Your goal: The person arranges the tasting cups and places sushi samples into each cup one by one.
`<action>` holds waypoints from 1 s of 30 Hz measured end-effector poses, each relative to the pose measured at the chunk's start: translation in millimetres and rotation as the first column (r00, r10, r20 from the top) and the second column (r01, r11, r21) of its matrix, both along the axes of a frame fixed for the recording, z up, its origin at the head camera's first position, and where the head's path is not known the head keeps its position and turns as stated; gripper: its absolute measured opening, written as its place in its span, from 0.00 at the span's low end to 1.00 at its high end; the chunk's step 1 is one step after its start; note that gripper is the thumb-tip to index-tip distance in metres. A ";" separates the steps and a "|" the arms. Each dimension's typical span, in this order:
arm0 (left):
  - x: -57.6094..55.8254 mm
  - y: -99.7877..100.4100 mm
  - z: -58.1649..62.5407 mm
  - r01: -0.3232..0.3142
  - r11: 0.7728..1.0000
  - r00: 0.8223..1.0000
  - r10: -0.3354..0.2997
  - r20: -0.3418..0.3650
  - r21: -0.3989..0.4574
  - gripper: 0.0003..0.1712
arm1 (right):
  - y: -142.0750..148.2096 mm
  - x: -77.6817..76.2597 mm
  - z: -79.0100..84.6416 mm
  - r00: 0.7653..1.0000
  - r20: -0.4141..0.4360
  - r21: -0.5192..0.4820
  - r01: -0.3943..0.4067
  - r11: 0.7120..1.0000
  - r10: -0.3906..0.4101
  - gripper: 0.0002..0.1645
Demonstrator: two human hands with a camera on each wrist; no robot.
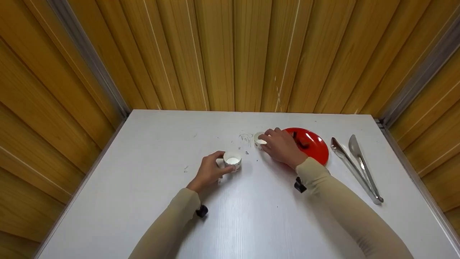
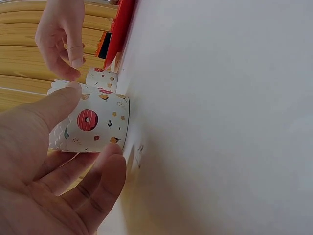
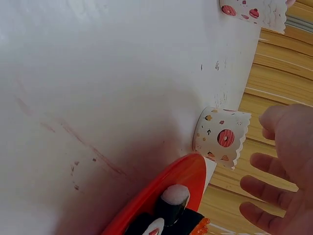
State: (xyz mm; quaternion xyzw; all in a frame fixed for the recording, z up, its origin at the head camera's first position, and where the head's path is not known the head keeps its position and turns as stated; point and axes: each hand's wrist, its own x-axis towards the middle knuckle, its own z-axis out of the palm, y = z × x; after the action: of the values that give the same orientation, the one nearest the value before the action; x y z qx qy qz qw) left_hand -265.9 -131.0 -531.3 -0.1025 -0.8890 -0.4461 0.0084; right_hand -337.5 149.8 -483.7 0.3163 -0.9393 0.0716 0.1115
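Observation:
A white paper baking cup (image 2: 105, 120) with a donut print stands upright on the white table. My left hand (image 1: 209, 169) holds it, thumb on one side and fingers on the other. A second, matching cup (image 3: 222, 137) stands farther right, beside the rim of a red plate (image 1: 319, 150). Close over that cup is my right hand (image 1: 282, 145), its fingers loosely bent. The right wrist view shows a gap between those fingers and the cup. On the plate lie sushi pieces (image 3: 172, 201), partly covered by my right hand in the head view.
Metal tongs (image 1: 366, 172) lie spread on the table to the right of the plate. Dark smudges (image 1: 247, 137) mark the tabletop near the cups. Wood-patterned walls (image 1: 215, 54) enclose the back and both sides.

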 end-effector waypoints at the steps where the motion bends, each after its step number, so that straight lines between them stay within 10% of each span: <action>1: 0.0 0.2 0.3 -0.002 1.000 1.000 0.002 0.000 -0.003 0.35 | -1.2 0.6 -0.1 1.000 -0.008 -0.004 -0.015 1.000 0.015 0.20; 30: 0.6 -1.5 0.8 0.029 0.999 0.999 -0.028 -0.020 0.019 0.34 | -40.9 29.5 -4.5 0.971 0.005 -0.034 -0.239 0.970 0.240 0.25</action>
State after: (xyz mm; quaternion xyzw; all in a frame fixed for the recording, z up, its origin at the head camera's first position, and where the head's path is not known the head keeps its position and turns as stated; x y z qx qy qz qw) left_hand -265.3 -132.5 -530.5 -0.1194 -0.8830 -0.4538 0.0116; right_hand -308.0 108.9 -488.2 0.4252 -0.8935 0.1014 0.1028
